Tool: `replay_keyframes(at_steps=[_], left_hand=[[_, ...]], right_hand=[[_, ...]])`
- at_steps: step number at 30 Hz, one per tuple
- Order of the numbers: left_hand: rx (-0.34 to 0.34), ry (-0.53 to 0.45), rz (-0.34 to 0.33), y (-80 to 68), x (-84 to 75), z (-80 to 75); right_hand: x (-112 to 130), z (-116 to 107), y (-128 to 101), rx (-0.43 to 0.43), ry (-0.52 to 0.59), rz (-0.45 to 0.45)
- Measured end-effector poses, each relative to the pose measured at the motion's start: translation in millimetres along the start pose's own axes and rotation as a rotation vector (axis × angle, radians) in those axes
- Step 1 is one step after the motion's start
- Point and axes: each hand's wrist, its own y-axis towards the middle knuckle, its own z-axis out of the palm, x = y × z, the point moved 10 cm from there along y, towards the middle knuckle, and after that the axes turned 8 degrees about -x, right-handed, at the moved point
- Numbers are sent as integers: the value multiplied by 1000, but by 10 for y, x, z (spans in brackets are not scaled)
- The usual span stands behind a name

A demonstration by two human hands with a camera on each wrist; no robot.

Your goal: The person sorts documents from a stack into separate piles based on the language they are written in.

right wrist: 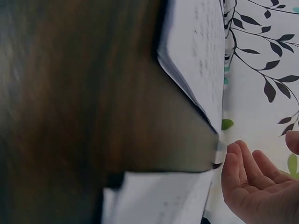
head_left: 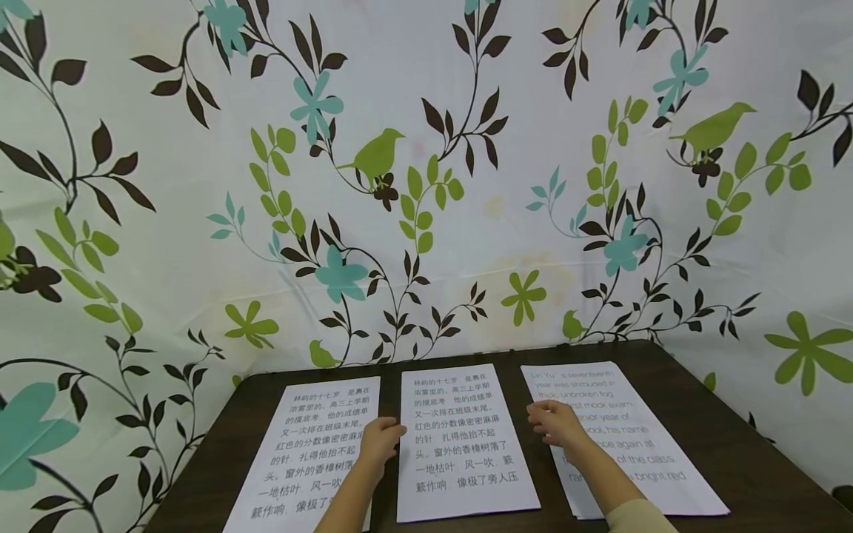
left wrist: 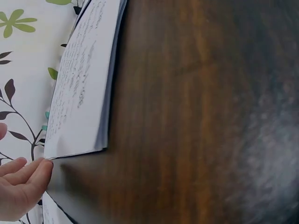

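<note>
Three stacks of printed paper lie side by side on a dark wooden table. My left hand is between the left stack and the middle stack, with its fingertips right at the middle stack's left edge. In the left wrist view its fingers are together and gently bent by a paper edge. My right hand hovers over the left part of the right stack, covering some of its English text. The right wrist view shows its fingers loosely bent, with nothing between them and the thumb.
The dark tabletop shows between the stacks and along the right side. Behind it hangs a white cloth printed with leaves, flowers and green birds. The left and middle stacks carry Chinese text.
</note>
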Motion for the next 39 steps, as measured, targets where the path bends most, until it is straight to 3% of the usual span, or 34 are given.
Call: replay_keyframes(at_steps=[16,27,33,39], left_hand=[[-3,30,-38,-13,108,38],[-14,49,-2,-48,-28,33],[-37,-51,-12,-54,-80,49],[-22,-93,-46,-60,38,103]], right_hand=[[-145,293,-129,113,-25,30],[-64,299,-142,116,-51,4],[40,256,-138,56,-4,-17],[-28,291,-147,52,51,26]])
